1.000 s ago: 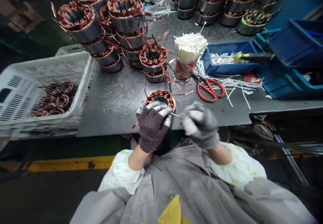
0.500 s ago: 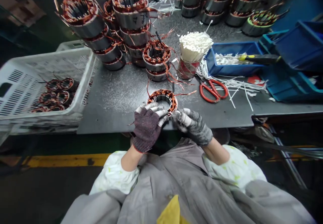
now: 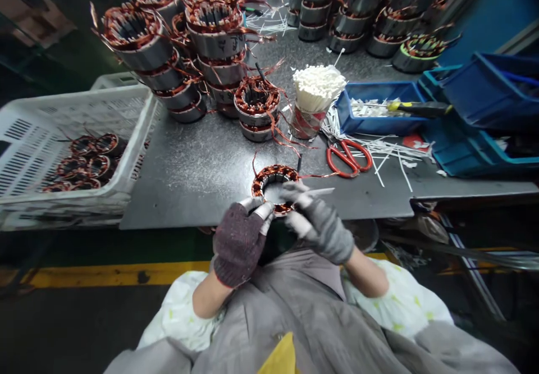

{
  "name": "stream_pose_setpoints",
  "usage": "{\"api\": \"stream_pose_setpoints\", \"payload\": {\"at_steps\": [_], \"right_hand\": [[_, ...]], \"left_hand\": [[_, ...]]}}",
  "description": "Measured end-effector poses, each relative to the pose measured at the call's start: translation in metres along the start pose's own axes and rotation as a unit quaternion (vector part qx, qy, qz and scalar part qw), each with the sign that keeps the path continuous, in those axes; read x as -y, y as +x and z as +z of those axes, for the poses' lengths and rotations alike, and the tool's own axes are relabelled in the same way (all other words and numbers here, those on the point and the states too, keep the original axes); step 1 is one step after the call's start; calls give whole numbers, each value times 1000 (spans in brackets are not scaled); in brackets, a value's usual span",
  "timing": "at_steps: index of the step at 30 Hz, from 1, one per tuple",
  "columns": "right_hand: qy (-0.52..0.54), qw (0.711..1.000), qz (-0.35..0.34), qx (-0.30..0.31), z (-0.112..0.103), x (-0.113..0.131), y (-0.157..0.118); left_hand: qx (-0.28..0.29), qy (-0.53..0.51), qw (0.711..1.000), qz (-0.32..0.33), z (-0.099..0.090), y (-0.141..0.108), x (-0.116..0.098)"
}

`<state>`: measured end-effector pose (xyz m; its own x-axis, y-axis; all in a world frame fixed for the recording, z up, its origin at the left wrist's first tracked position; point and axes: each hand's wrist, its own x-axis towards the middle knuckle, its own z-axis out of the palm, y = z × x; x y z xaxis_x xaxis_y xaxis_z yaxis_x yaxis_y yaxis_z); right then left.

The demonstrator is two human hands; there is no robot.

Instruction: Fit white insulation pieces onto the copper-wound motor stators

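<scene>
Well, on my feed the wound stator (image 3: 273, 173) sits at the near edge of the steel workbench (image 3: 189, 183), at 12 o'clock from the hands; I cannot tell whether the bench bears its weight or the hands do. The left hand (image 3: 239, 245), in a dark knit glove with pale fingertips, is closed over the stator's near rim, gripping it. The right hand (image 3: 324, 228), in a grey coated glove, is pinched on a white cable tie (image 3: 320, 192), just above the stator's bore.

I'd judge the laminated steel core heavy for its size, stiff and a little slick, while the copper windings and loose leads look soft and easily bent. I would take hold on the steel outer wall, not on the copper.

Farther out at 12 o'clock stands a stack of stators (image 3: 256, 107). At 1 o'clock, a printed cup (image 3: 307, 126) holds a bundle of white ties (image 3: 318, 89). At 2 o'clock, red-handled scissors (image 3: 348, 159) lie among cut tie ends (image 3: 387, 148), below a blue plastic bin (image 3: 343, 110) with a yellow-and-black screwdriver (image 3: 416, 109) across it. At 10 o'clock, a white plastic crate (image 3: 143, 121) holds more stators (image 3: 82, 160). A small red tag (image 3: 415, 142) lies near the scissors, but I can read no brand or writing on it or the cup.
</scene>
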<state>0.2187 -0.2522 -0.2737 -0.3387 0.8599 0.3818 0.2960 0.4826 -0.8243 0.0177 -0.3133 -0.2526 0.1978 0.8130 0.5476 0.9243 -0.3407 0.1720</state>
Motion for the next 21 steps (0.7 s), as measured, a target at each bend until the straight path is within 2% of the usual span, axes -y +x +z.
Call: {"api": "stream_pose_setpoints", "payload": {"at_steps": [2, 4, 8, 10, 13, 15, 17, 19, 20, 21], "right_hand": [[-54, 998, -20, 16, 7, -2, -1], [-66, 997, -22, 22, 10, -6, 5], [-39, 997, -39, 57, 4, -15, 22], [-9, 996, -53, 76, 0, -18, 29], [22, 993, -72, 91, -2, -21, 34], [24, 993, -87, 76, -1, -22, 31], [-1, 994, -113, 4, -2, -20, 23], [-64, 982, -153, -90, -3, -18, 11], [-103, 972, -178, -112, -3, -16, 5], [-141, 963, -202, -108, -3, -14, 0]], "left_hand": [[34, -10, 999, 36, -6, 7, 8], [81, -16, 992, 99, -9, 22, 20], [162, -72, 954, 243, -8, 59, 48], [167, -114, 929, 310, -4, 71, 57], [121, -109, 911, 379, 1, 69, 61], [68, -68, 917, 388, 3, 57, 59], [29, -22, 929, 367, 6, 43, 56], [13, 10, 945, 327, 9, 31, 53], [11, 14, 950, 311, 10, 27, 52], [7, 10, 954, 298, 12, 24, 52]]}}
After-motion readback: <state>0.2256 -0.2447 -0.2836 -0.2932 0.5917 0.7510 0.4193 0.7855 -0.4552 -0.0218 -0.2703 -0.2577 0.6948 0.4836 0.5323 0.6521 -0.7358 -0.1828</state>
